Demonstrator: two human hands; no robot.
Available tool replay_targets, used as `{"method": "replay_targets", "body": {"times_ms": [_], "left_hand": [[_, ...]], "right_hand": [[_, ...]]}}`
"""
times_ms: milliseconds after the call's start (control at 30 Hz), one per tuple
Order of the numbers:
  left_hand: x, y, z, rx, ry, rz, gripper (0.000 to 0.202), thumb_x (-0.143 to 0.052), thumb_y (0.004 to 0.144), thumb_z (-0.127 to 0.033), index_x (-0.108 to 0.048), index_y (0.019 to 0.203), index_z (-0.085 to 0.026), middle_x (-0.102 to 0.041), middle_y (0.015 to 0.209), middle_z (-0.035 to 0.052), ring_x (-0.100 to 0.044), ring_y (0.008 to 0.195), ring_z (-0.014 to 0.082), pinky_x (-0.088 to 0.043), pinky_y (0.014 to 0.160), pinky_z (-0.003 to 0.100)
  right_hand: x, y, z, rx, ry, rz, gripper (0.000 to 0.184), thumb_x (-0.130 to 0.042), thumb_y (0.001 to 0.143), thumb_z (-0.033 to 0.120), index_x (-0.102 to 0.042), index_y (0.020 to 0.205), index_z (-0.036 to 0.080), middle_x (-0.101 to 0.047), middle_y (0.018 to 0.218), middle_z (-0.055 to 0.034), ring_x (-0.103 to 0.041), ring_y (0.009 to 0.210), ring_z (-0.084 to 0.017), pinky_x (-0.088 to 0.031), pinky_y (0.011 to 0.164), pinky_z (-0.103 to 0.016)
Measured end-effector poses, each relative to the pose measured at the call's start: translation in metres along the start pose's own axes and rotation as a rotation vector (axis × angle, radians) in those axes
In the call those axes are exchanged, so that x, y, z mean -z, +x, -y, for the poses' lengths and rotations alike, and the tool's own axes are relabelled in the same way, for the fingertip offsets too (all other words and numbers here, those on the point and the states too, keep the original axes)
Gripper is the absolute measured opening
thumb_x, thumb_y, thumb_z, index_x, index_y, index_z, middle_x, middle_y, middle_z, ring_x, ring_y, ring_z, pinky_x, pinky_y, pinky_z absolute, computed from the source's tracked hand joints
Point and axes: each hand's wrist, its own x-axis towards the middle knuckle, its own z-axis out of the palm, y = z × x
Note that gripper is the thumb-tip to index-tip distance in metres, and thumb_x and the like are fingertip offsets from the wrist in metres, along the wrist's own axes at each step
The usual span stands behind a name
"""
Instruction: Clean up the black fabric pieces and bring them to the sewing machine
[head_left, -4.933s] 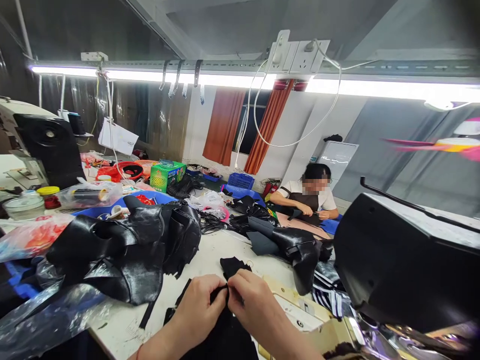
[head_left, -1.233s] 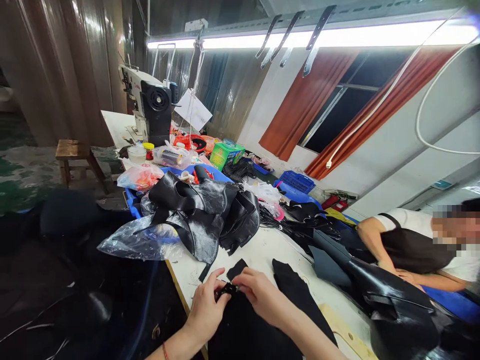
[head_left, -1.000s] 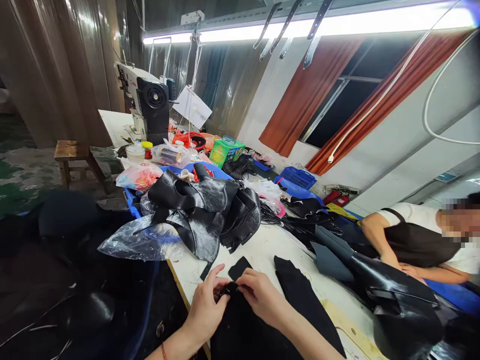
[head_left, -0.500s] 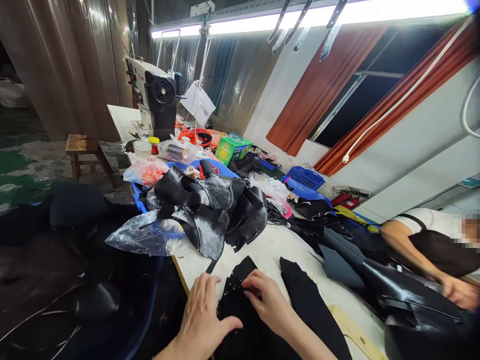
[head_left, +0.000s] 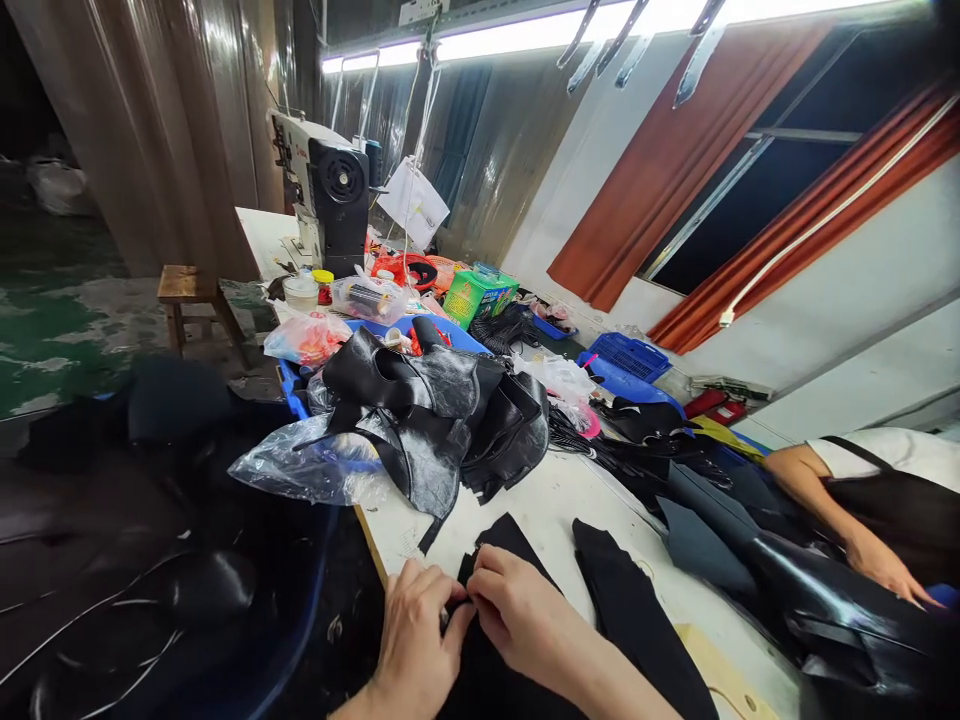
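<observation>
My left hand (head_left: 420,625) and my right hand (head_left: 517,615) meet at the left edge of a black fabric piece (head_left: 514,532) on the near part of the white table. Both are closed, thumbs and fingertips pinching the edge almost tip to tip. Anything small between the fingertips is hidden. The piece runs down under my hands and out at the bottom of the view. To its right lies a second black fabric piece (head_left: 637,620), which neither hand touches.
Shiny black leather pieces (head_left: 435,440) are heaped ahead, beside a clear plastic bag (head_left: 292,465). A sewing machine (head_left: 337,200) stands behind a blue crate (head_left: 291,388). On the right, a co-worker's hand (head_left: 885,560) is near more black material (head_left: 810,580). A yellowish board (head_left: 720,675) lies near right.
My left hand has gone from spread fingers to a pinch on the fabric edge. My right hand has shifted down and left to meet it. The view has turned slightly left.
</observation>
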Motion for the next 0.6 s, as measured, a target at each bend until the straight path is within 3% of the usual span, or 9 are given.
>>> {"method": "replay_targets", "body": {"times_ms": [67, 167, 267, 333, 400, 467, 600], "left_hand": [[-0.003, 0.000, 0.001, -0.005, 0.007, 0.001, 0.013, -0.056, 0.088, -0.015, -0.065, 0.080, -0.021, -0.066, 0.081, 0.0021, -0.055, 0.086, 0.0267, -0.040, 0.077, 0.043], [-0.006, -0.001, 0.004, -0.015, 0.023, 0.005, 0.014, -0.057, 0.086, -0.012, -0.064, 0.078, -0.020, -0.066, 0.080, 0.0022, -0.054, 0.086, 0.0263, -0.038, 0.078, 0.043], [-0.005, -0.002, 0.006, -0.023, 0.026, 0.015, 0.013, -0.057, 0.085, -0.011, -0.064, 0.079, -0.021, -0.066, 0.080, 0.0021, -0.055, 0.087, 0.0255, -0.039, 0.079, 0.042], [-0.003, -0.001, 0.005, -0.013, 0.021, 0.017, 0.007, -0.065, 0.081, -0.016, -0.064, 0.084, -0.021, -0.065, 0.085, 0.0030, -0.055, 0.089, 0.0266, -0.040, 0.080, 0.042], [-0.001, 0.003, 0.001, 0.019, 0.038, 0.016, 0.021, -0.074, 0.074, -0.025, -0.064, 0.091, -0.020, -0.065, 0.093, 0.0051, -0.054, 0.094, 0.0294, -0.040, 0.084, 0.045], [-0.001, 0.009, -0.003, 0.050, 0.071, 0.022, 0.031, -0.078, 0.071, -0.036, -0.064, 0.093, -0.019, -0.065, 0.097, 0.0069, -0.053, 0.098, 0.0319, -0.039, 0.087, 0.047], [-0.004, 0.022, -0.008, 0.060, 0.101, 0.058, 0.019, -0.075, 0.076, -0.030, -0.066, 0.088, -0.019, -0.066, 0.091, 0.0054, -0.055, 0.097, 0.0313, -0.039, 0.085, 0.046]], "right_hand": [[0.001, 0.004, -0.005, 0.010, -0.032, -0.004, 0.016, -0.057, 0.069, 0.003, -0.062, 0.072, 0.017, -0.058, 0.077, -0.0033, -0.054, 0.070, -0.018, -0.040, 0.061, -0.029], [0.012, 0.017, -0.022, -0.116, -0.041, -0.115, 0.017, -0.054, 0.067, 0.000, -0.061, 0.068, 0.015, -0.057, 0.073, -0.0053, -0.054, 0.069, -0.020, -0.041, 0.062, -0.033], [0.030, 0.027, -0.042, -0.281, -0.002, -0.288, 0.015, -0.050, 0.083, 0.007, -0.064, 0.084, 0.013, -0.059, 0.085, -0.0093, -0.057, 0.075, -0.021, -0.047, 0.068, -0.035], [0.037, 0.025, -0.047, -0.296, 0.044, -0.316, 0.018, -0.055, 0.087, 0.013, -0.064, 0.102, 0.014, -0.060, 0.102, -0.0112, -0.060, 0.086, -0.021, -0.050, 0.076, -0.034], [0.035, 0.017, -0.045, -0.253, 0.084, -0.248, 0.023, -0.060, 0.084, 0.011, -0.065, 0.104, 0.019, -0.060, 0.106, -0.0081, -0.061, 0.089, -0.018, -0.050, 0.077, -0.030], [0.026, 0.006, -0.041, -0.220, 0.103, -0.145, 0.022, -0.057, 0.084, 0.005, -0.069, 0.093, 0.021, -0.063, 0.091, -0.0040, -0.062, 0.080, -0.016, -0.050, 0.070, -0.027], [0.013, -0.008, -0.037, -0.194, 0.098, -0.013, 0.026, -0.052, 0.085, 0.001, -0.071, 0.086, 0.018, -0.064, 0.082, -0.0036, -0.062, 0.074, -0.015, -0.048, 0.066, -0.024]]}}
